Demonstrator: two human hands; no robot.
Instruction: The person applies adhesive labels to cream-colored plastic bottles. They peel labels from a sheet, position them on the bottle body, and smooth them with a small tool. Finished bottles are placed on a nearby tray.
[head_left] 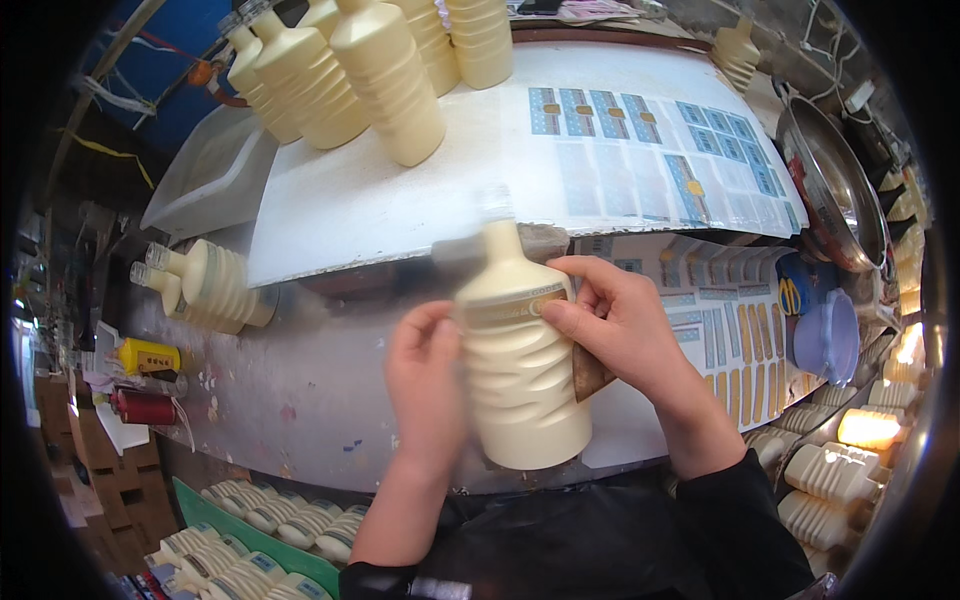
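If the thumb of the right hand slides on the gold label, that strip could crease or sit crooked on the cream bottle, between the 2 hands near the table edge. The left hand (blurred) might jog it; I cannot tell whether either grip pinches.

Bottle, centre: cream, wavy ridges, gold-brown band. Bottles, upper left: also cream, ridged. Board, top: white. Labels, upper right: blue with gold patches. Strips, right: gold. Basin, far right: lavender. Scissors, just above: yellow handles. Container, left: yellow, dark print. Spool, below that: dark red. Table, left of centre: grey, reddish and blue specks. Tray, lower left: green. Sleeves, bottom: black.
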